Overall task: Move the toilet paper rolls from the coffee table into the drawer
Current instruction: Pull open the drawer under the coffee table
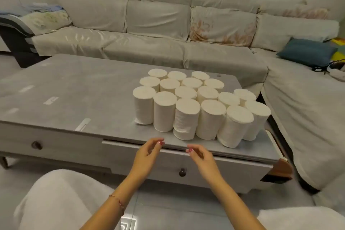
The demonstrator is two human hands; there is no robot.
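Several white toilet paper rolls [186,117] stand upright in a tight cluster on the right half of the grey coffee table [74,89]. Under the table's front edge is a drawer [214,170] with a dark round knob [182,172]; it stands out slightly from the frame. My left hand [147,157] and my right hand [201,160] hover side by side in front of the drawer's top edge, just below the nearest rolls. Both hold nothing, with the fingers loosely curled and apart.
A second drawer knob [36,145] sits on the table's left front. A long covered sofa [149,30] runs behind and round the right side, with a blue cushion [306,52] on it. My knees in white cloth [61,201] are at the bottom.
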